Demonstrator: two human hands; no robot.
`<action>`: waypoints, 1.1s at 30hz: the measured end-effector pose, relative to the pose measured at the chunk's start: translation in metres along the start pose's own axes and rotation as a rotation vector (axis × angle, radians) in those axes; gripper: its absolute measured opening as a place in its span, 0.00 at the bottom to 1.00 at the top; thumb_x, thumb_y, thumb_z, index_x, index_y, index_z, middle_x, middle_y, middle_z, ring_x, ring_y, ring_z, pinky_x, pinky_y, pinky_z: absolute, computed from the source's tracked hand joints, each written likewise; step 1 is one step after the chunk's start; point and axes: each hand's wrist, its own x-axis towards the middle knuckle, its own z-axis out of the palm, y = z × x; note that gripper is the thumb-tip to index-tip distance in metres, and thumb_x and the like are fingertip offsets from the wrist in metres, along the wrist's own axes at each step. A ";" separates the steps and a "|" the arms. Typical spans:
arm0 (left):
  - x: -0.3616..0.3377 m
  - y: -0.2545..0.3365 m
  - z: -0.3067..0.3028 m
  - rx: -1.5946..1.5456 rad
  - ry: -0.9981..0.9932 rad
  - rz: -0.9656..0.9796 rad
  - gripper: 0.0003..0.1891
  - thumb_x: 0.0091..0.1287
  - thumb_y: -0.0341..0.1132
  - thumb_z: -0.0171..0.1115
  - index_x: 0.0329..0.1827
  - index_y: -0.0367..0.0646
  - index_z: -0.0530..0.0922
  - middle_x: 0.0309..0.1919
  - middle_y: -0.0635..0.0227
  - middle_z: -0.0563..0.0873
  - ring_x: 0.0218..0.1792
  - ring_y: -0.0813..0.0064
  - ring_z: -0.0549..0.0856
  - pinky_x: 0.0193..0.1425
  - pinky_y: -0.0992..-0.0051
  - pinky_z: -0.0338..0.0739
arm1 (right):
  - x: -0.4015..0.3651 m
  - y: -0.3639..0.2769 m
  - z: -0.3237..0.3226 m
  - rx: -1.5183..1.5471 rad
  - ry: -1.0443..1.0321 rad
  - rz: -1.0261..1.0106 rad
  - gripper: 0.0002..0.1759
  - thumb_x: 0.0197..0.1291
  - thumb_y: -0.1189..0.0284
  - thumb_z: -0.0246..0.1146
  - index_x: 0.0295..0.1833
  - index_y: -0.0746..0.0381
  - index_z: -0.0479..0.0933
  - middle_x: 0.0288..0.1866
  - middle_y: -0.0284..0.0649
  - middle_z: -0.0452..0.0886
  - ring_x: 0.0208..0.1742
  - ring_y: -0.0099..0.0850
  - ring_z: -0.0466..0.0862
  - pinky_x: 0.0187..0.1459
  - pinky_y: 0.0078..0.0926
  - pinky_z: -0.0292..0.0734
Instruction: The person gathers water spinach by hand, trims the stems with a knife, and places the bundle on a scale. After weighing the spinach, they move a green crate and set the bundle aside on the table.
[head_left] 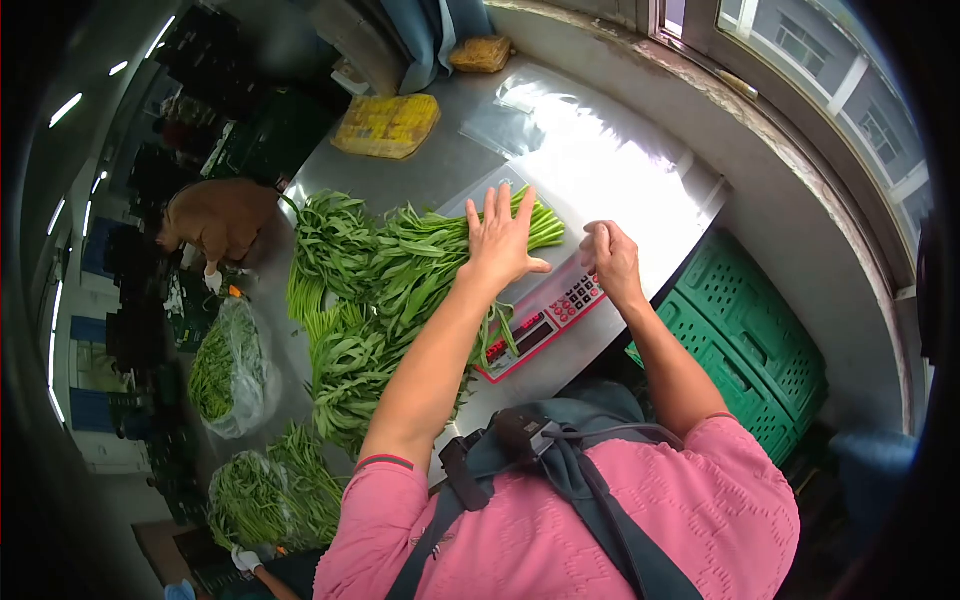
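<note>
My left hand point(500, 235) is spread flat over the stalks of a bunch of water spinach point(420, 250), fingers apart. The bunch lies on the platform of a red-edged digital scale point(545, 325), its leaves hanging over the left side. Some leaves partly cover the scale's display. My right hand point(612, 258) is just above the far right end of the scale's keypad point(577, 298), with its fingers curled in. Nothing shows in that hand. More water spinach point(345, 385) is piled on the metal table, left of the scale.
A yellow packet point(386, 126) and clear plastic bags point(512, 118) lie on the far part of the metal table point(455, 150). Green crates point(745, 330) stand at the right below the window. Two co-workers with gloved hands are at the left, near bagged greens point(228, 365).
</note>
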 end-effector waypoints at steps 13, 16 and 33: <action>-0.038 -0.043 0.011 0.042 0.067 -0.077 0.64 0.47 0.71 0.71 0.81 0.46 0.51 0.78 0.44 0.55 0.80 0.48 0.50 0.79 0.40 0.40 | -0.077 0.031 -0.063 0.004 0.072 0.223 0.16 0.73 0.65 0.57 0.53 0.68 0.78 0.34 0.39 0.84 0.28 0.21 0.81 0.29 0.21 0.77; -0.051 -0.020 0.002 0.053 0.302 0.072 0.56 0.54 0.64 0.71 0.80 0.42 0.55 0.77 0.45 0.59 0.79 0.50 0.53 0.80 0.42 0.44 | -0.134 0.057 -0.088 -0.064 0.123 0.312 0.13 0.72 0.68 0.57 0.49 0.68 0.80 0.32 0.39 0.84 0.28 0.24 0.82 0.31 0.24 0.78; -0.105 0.231 0.164 -0.397 -0.434 0.811 0.25 0.62 0.39 0.69 0.61 0.38 0.76 0.51 0.54 0.82 0.53 0.52 0.81 0.55 0.58 0.78 | -0.184 0.222 -0.338 -1.185 0.029 0.314 0.18 0.62 0.65 0.62 0.53 0.63 0.76 0.53 0.50 0.81 0.57 0.50 0.79 0.54 0.55 0.72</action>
